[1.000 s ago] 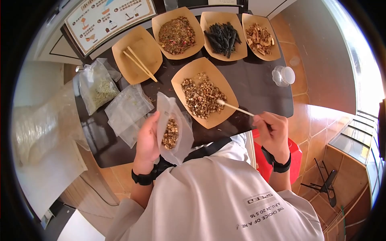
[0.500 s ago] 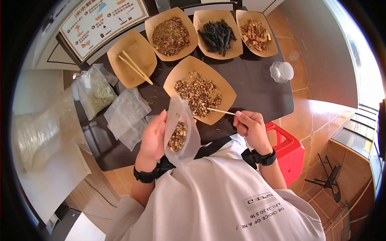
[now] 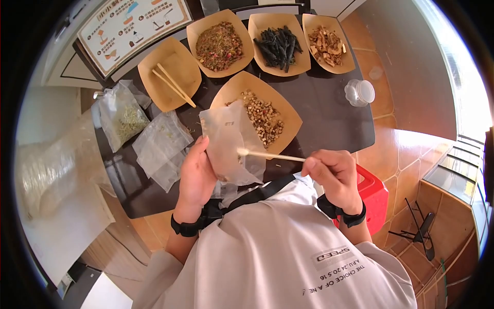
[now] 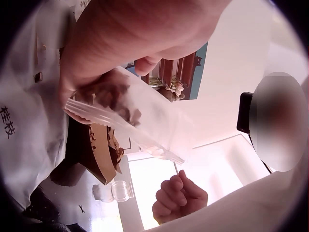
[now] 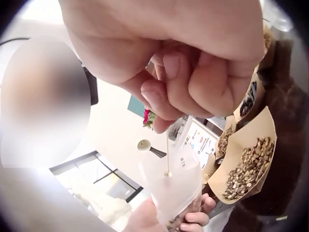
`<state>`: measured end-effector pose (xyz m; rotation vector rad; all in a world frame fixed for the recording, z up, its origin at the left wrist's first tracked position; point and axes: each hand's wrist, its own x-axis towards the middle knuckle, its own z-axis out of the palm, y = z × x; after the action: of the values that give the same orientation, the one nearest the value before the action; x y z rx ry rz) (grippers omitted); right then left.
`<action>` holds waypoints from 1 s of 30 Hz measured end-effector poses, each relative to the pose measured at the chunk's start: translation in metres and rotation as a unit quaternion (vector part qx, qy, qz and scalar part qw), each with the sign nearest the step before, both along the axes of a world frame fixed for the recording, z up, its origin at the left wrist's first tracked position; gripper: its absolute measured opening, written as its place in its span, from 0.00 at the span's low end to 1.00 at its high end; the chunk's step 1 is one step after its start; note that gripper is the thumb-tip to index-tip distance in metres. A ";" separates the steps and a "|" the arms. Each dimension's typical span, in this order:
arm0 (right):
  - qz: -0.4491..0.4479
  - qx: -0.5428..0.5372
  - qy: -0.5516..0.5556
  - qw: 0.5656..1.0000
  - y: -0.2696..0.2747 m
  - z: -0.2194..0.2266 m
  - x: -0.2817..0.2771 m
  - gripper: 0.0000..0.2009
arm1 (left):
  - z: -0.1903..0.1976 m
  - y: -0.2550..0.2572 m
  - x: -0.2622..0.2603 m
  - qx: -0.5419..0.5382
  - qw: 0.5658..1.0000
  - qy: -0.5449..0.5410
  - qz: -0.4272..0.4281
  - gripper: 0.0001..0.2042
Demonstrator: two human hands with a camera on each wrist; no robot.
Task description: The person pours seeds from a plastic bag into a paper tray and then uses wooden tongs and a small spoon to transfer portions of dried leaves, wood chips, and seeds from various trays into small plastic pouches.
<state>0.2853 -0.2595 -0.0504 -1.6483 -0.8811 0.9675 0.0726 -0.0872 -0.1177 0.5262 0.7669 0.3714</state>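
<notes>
My left hand (image 3: 196, 177) holds a translucent zip bag (image 3: 224, 134) above the near side of a paper tray (image 3: 288, 117) of chopped brown pieces (image 3: 266, 121). More of these pieces lie low in the bag, seen in the right wrist view beside the left fingers (image 5: 195, 217). Between its thumb and curled fingers my right hand (image 3: 337, 177) pinches a thin, pale long-handled spoon (image 3: 280, 156). The spoon's small tip overlaps the bag's upper part in both the head and right wrist views; what the tip carries cannot be made out.
Behind stand paper trays of dried flower mix (image 3: 219, 47), black strips (image 3: 278, 49) and tan slices (image 3: 329, 46). Chopsticks (image 3: 174, 85) lie in another tray. Plastic bags (image 3: 162, 147) sit left, a lidded jar (image 3: 359, 92) right, a red stool (image 3: 378, 198) beyond the table edge.
The right hand dipped the spoon among the tray's pieces, then lifted it over to the bag. My left hand has turned the bag, whose printed face now shows and hides its contents.
</notes>
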 end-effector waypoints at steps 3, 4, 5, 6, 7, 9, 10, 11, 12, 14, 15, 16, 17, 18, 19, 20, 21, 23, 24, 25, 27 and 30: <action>-0.148 0.015 -0.028 0.989 -0.015 -0.014 0.013 0.13 | 0.001 0.003 -0.003 -0.016 1.000 -0.018 0.003 0.23; -0.174 -0.024 -0.096 0.980 -0.015 -0.020 0.017 0.12 | 0.001 0.003 -0.005 -0.011 1.000 -0.015 0.012 0.23; -0.174 -0.025 -0.095 0.980 -0.015 -0.031 0.017 0.12 | -0.001 0.003 -0.006 -0.011 1.000 -0.014 0.012 0.23; -0.155 -0.041 -0.122 0.979 -0.015 -0.042 0.017 0.12 | -0.002 0.002 -0.007 -0.017 1.000 -0.013 0.005 0.24; -0.137 -0.057 -0.150 0.978 -0.017 -0.049 0.015 0.12 | -0.003 0.002 -0.007 -0.023 1.000 -0.014 -0.004 0.24; -0.118 -0.103 -0.052 0.986 -0.010 -0.051 0.005 0.14 | -0.002 0.002 -0.003 -0.023 0.999 -0.025 -0.020 0.25; -0.111 -0.099 0.025 0.989 -0.010 -0.060 0.003 0.15 | -0.002 0.002 -0.003 -0.022 0.998 -0.037 -0.035 0.26; -0.103 -0.095 0.102 0.985 -0.009 -0.069 0.001 0.16 | -0.003 0.003 -0.003 -0.021 0.999 -0.036 -0.035 0.26; -0.102 -0.094 0.104 0.985 -0.008 -0.073 0.001 0.16 | -0.005 0.004 -0.005 -0.029 0.998 -0.049 -0.040 0.26; -0.103 -0.074 0.211 0.969 -0.005 -0.078 0.001 0.18 | -0.005 0.005 -0.007 -0.036 0.996 -0.060 -0.046 0.26; -0.104 -0.072 0.212 0.969 -0.004 -0.079 0.002 0.18 | -0.004 0.005 -0.008 -0.035 0.996 -0.056 -0.054 0.26; -0.117 -0.073 0.246 0.959 -0.004 -0.080 0.004 0.18 | -0.004 0.004 -0.009 -0.034 0.996 -0.053 -0.062 0.26; -0.131 -0.074 0.279 0.948 -0.005 -0.081 0.006 0.19 | -0.004 0.003 -0.010 -0.034 0.996 -0.052 -0.063 0.26; -0.132 -0.073 0.280 0.948 -0.006 -0.082 0.009 0.19 | -0.005 0.002 -0.010 -0.024 0.998 -0.042 -0.044 0.26; -0.132 -0.067 0.311 0.939 -0.007 -0.083 0.012 0.18 | -0.005 0.001 -0.011 -0.014 0.999 -0.033 -0.026 0.25; -0.132 -0.060 0.342 0.928 -0.009 -0.083 0.015 0.18 | -0.005 0.000 -0.011 -0.015 0.999 -0.033 -0.026 0.25; -0.133 -0.060 0.343 0.928 -0.010 -0.082 0.016 0.18 | -0.005 0.000 -0.012 0.001 1.000 -0.017 -0.003 0.25; -0.134 -0.020 0.344 0.929 -0.010 -0.074 0.018 0.17 | -0.004 -0.002 -0.012 0.016 1.000 -0.001 0.020 0.24; -0.135 -0.013 0.344 0.929 -0.011 -0.066 0.019 0.17 | -0.002 -0.004 -0.009 0.051 0.997 0.039 0.048 0.24; -0.135 -0.014 0.344 0.929 -0.009 -0.057 0.017 0.17 | -0.001 -0.007 -0.006 0.086 0.990 0.079 0.076 0.24; -0.099 0.003 0.250 0.963 -0.008 -0.037 0.009 0.17 | 0.003 -0.008 0.001 0.076 0.992 0.069 0.077 0.22; 0.002 -0.012 0.041 0.999 -0.003 -0.010 0.000 0.13 | -0.005 -0.002 -0.003 0.040 0.998 0.029 0.045 0.22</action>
<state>0.2857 -0.2623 -0.0604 -1.6153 -0.8210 1.0440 0.0692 -0.0894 -0.1231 0.5798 0.8375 0.4738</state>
